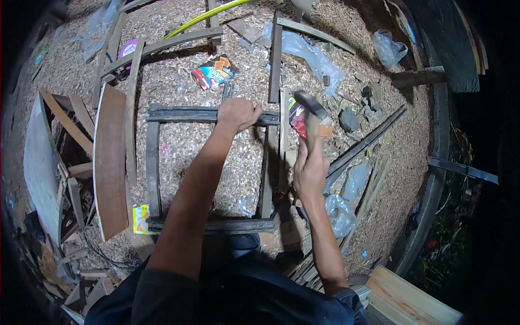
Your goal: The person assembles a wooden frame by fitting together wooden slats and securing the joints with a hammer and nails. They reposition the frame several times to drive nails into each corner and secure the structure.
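My left hand (236, 114) is closed around the far rail of a dark wooden frame (181, 114), close to its right corner. The frame lies before me on ground strewn with wood chips, its near rail (211, 226) by my legs. To the right, my right hand (312, 170) grips a hammer (312, 108) by its wooden handle. The hammer is raised, its dark metal head up and slightly blurred. Beneath the hammer, a colourful wrapper (297, 120) is partly covered. A pale upright stick (284, 122) stands against the frame's right corner.
A brown curved panel (110, 162) and scrap wood (70, 130) lie at left. Several wrappers, including a blue-red one (214, 72), and plastic bags (390, 49) litter the ground. A dark bar (368, 142) lies slanted at right. A yellow-green hose (206, 16) crosses the far side.
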The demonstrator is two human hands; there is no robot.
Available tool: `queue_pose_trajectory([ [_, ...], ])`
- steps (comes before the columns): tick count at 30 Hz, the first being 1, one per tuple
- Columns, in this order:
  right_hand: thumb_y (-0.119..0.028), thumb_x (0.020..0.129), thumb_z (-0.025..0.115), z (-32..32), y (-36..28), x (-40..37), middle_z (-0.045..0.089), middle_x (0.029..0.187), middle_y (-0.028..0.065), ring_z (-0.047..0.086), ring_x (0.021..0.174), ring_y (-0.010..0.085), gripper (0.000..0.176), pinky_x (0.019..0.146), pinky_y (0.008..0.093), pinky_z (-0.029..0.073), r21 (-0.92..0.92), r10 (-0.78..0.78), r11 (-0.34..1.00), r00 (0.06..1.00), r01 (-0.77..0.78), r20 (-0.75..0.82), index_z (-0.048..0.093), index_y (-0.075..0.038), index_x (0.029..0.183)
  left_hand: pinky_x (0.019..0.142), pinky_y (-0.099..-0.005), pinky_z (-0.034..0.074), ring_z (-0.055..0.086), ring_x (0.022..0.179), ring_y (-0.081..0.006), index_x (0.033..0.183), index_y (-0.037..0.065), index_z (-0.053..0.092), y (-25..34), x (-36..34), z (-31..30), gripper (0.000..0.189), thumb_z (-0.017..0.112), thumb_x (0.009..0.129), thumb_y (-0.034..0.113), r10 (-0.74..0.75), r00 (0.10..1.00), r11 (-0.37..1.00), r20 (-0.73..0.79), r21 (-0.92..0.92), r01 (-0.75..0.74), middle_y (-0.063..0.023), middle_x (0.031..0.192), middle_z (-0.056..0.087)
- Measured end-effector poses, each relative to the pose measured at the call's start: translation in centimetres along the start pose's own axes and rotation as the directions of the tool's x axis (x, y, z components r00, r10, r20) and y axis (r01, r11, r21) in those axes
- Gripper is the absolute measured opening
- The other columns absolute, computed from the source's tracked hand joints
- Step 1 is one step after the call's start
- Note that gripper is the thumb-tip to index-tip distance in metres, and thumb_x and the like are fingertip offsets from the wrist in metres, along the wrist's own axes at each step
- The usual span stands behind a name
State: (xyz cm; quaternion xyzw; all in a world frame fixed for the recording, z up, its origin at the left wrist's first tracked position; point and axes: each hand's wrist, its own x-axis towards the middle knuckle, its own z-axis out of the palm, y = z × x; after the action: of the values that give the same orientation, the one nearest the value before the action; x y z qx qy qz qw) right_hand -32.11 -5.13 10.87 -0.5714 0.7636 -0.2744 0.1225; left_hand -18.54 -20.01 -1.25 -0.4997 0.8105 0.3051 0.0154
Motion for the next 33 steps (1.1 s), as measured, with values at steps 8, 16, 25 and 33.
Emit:
queue_pose_trajectory([
  [8,-0.027,0.099,0.050,2.2,5.5,-3.0,0.059,0.071,0.0305,0.059,0.070,0.0503,0.030,0.058,0.0532,0.043,0.024,0.274,0.960,0.955,-0.279,0.113,0.053,0.003,0.100,0.080,-0.0492,0.051,0.066,0.082,-0.0400,0.077,0.003,0.071,-0.3,-0.5,0.4,0.061,0.038,0.094,0.053,0.015,0.999,1.000,-0.029,-0.003,-0.015,-0.0235,0.079,0.067],
  [16,-0.026,0.097,0.053,1.8,4.5,-5.4,0.061,0.075,0.0303,0.060,0.077,0.0499,0.029,0.063,0.0506,0.046,0.106,0.330,0.930,0.925,-0.353,0.188,0.056,0.002,0.106,0.079,-0.0476,0.050,0.066,0.085,-0.0392,0.099,0.011,0.071,0.6,-0.5,-0.2,0.053,0.055,0.085,0.060,0.209,0.975,0.970,-0.070,-0.111,-0.216,-0.0204,0.091,0.069],
  [25,-0.025,0.095,0.056,2.6,6.6,-6.4,0.060,0.073,0.0311,0.060,0.073,0.0493,0.031,0.062,0.0506,0.045,0.170,0.350,0.914,0.928,-0.368,0.126,0.058,0.002,0.110,0.084,-0.0381,0.051,0.068,0.089,-0.0324,0.100,0.007,0.074,0.4,2.1,-0.1,0.056,0.069,0.076,0.058,0.132,0.963,0.935,0.236,-0.352,-0.042,-0.0197,0.094,0.071],
  [33,-0.024,0.096,0.054,2.1,6.2,-5.1,0.059,0.073,0.0319,0.061,0.073,0.0488,0.029,0.062,0.0501,0.045,0.243,0.372,0.883,0.915,-0.401,0.158,0.054,0.002,0.106,0.081,-0.0421,0.051,0.067,0.082,-0.0366,0.098,0.007,0.074,0.8,1.3,-0.2,0.054,0.055,0.088,0.056,0.108,0.977,0.962,0.184,-0.269,-0.056,-0.0228,0.086,0.069],
])
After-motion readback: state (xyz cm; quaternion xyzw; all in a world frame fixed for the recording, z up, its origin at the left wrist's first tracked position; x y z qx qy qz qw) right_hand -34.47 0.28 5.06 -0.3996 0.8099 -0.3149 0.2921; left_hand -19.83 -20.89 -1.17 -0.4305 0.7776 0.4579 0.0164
